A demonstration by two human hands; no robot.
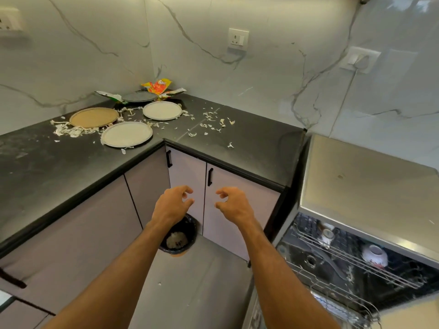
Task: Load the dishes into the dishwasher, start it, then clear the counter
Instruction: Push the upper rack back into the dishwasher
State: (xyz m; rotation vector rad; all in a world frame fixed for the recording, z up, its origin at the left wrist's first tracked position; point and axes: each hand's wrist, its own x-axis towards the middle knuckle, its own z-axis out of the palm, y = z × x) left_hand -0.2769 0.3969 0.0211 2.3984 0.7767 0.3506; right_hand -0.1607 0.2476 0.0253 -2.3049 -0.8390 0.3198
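1. Nearest, both hands are held out in the air before the cabinets. The left hand and the right hand have loosely curled fingers and grasp nothing.
2. Under the left hand, on the floor, stands a black bin with some scraps inside.
3. At the right the dishwasher is open, and its rack already carries a bowl and a small cup.
4. Farther, on the dark counter, four plates lie flat: a white plate at the near edge, a brown plate to its left, a second white plate behind, and a dark plate in the corner. Snack wrappers lie beside the dark plate, and white scraps are scattered around.
5. I judge that the loading step is in hand. The next move calls for reaching to the near white plate, lifting it by the rim, and carrying it to the rack.
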